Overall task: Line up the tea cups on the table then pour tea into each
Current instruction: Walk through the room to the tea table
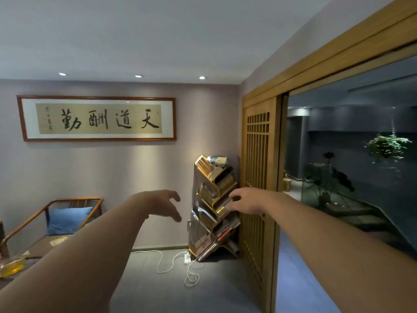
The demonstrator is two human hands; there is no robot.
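Both bare arms reach forward in mid-air. The left hand (161, 205) is spread wide and empty; the right hand (244, 201) hangs loosely open, empty, before the tree-shaped bookshelf (213, 206).

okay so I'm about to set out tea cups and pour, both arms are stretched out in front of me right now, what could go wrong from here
1. No cups or teapot are in view; the camera faces the wall, and both the left hand and right hand are empty and open. Reaching down without looking could knock things over.
2. The white cable lies looped on the floor by the bookshelf, a possible trip hazard.
3. An amber glass vessel sits at the lower left edge near your left arm and could get bumped.
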